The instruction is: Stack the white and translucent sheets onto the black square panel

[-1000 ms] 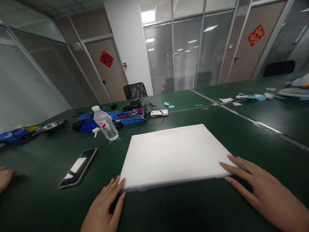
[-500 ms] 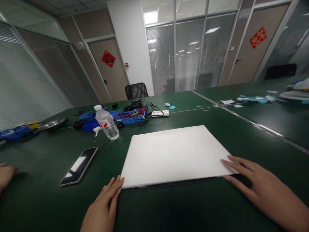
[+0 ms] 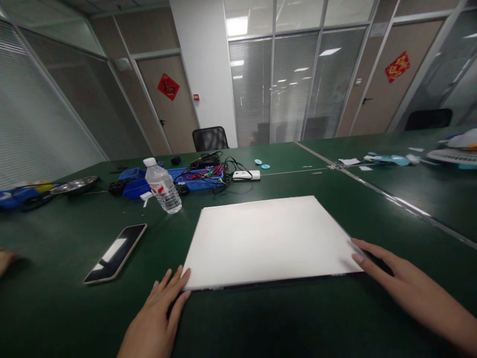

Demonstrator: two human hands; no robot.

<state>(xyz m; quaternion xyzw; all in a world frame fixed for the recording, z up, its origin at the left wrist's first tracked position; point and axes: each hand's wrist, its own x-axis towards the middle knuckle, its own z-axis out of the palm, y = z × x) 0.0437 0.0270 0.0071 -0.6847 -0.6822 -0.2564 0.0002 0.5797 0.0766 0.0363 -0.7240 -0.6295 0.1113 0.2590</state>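
A flat white rectangular board (image 3: 261,243) lies on the green table. At its near left corner is my left hand (image 3: 154,315), fingers stretched out and slightly apart, fingertips touching the edge. My right hand (image 3: 395,276) meets the near right corner; its thumb overlaps the top surface and a finger reaches along the side edge. The other fingers of that hand are hidden. Left of the board are a phone (image 3: 115,253) lying face up and a clear water bottle (image 3: 164,186) with a white cap, which looks tilted in this view.
Behind the bottle sit a blue tray (image 3: 201,184) of tangled wires and a white power strip (image 3: 246,175). Another person's hand (image 3: 6,261) shows at the left edge. Light-blue pieces and paper scraps (image 3: 349,161) lie farther right, past a metal seam (image 3: 395,199).
My right hand has shifted from fingers lying on the board's top to its right edge, thumb now on top. The other person's hand has slipped farther out of view at left.
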